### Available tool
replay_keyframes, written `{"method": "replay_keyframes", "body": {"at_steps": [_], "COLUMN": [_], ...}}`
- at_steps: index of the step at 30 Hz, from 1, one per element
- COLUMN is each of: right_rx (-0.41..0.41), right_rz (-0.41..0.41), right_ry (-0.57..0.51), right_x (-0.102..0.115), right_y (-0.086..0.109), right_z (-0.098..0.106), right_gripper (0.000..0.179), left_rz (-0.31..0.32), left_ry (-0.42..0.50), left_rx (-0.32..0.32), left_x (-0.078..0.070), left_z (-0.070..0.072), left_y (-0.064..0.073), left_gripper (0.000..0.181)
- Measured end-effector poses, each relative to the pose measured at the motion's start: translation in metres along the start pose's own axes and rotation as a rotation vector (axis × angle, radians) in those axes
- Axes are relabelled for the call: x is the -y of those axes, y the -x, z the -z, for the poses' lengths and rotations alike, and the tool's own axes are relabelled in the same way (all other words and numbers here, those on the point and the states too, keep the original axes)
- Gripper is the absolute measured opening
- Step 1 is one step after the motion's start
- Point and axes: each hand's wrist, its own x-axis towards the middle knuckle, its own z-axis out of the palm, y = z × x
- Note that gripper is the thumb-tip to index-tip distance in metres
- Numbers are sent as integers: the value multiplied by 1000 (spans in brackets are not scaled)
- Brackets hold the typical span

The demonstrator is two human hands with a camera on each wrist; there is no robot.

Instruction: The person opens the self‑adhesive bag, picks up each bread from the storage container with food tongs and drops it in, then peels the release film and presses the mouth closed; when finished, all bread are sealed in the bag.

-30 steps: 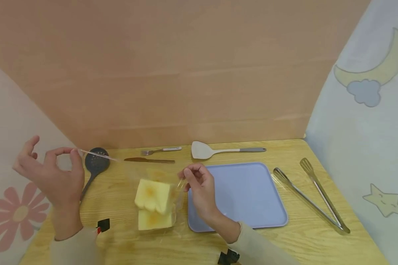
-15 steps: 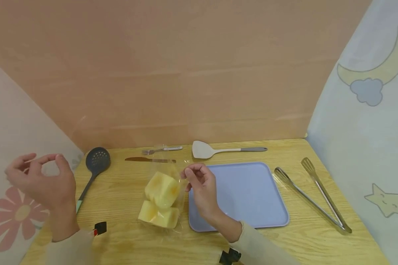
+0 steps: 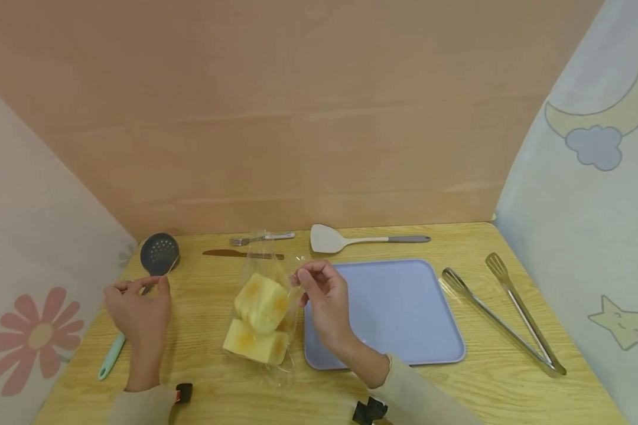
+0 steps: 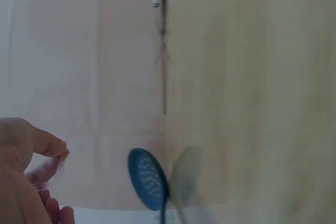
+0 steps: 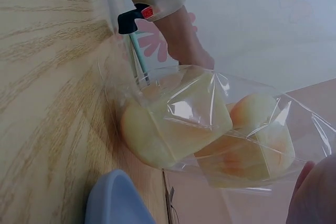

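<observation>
My right hand [image 3: 326, 307] pinches the edge of a clear plastic bag [image 3: 259, 263] between thumb and fingers. Inside the bag are two yellow bread-like blocks [image 3: 260, 304] with browned patches, one above the other; the right wrist view shows the wrinkled film round the blocks [image 5: 181, 121] close up. Off to the left, my left hand [image 3: 140, 310] pinches a thin clear strip [image 3: 173, 265] between thumb and forefinger, apart from the bag. In the left wrist view the strip is barely visible beside the fingertips. Behind this hand lies a dark slotted skimmer [image 3: 159, 254] with a green handle.
A blue-purple tray [image 3: 393, 319] lies right of the bag. Open metal tongs [image 3: 505, 319] rest beyond it. At the table's back are a fork [image 3: 263, 238], a brown knife [image 3: 234, 253] and a white spatula [image 3: 329, 239]. A tan backdrop [image 3: 298, 118] stands behind.
The strip, earlier stretched from my left hand toward the bag, has come away. My left hand swung left, then back right and down. The bag swung right; my right hand stays nearly still.
</observation>
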Motion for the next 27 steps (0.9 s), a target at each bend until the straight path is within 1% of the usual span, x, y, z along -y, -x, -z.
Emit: {"method": "replay_keyframes", "body": {"at_steps": [4,6,8,10,13,16,18,22,24,27], "right_rx": [4,5,6,5,6,6,6,9,11,14], "right_rz": [1,1,-1,-3,-6,-3,-2,0,2,4], "right_ry": [2,2,0,0,-2,1,0,-1,-1,-2], "right_x": [0,0,0,0,0,0,0,0,0,0], "right_y": [0,0,0,0,0,0,0,0,0,0], "right_z": [0,0,0,0,0,0,0,1,1,1], "right_gripper": [16,16,16,16,16,16,16,17,17,17], "left_rz": [94,129,145,135,98,51,40,51,55,46], "left_ry": [-72,-93,-99,-130,-183,-232,-256,-304,-326,-337], "left_rx": [123,172,200,225,276,341,366,384,371,335], "left_x": [13,19,26,32,38,41,42,42,40,35], "left_z": [-1,-1,0,2,5,9,11,14,16,22], "left_y": [7,7,5,4,3,2,1,-1,-3,-7], "left_gripper": [27,28,27,25,26,28,31,39,43,44]}}
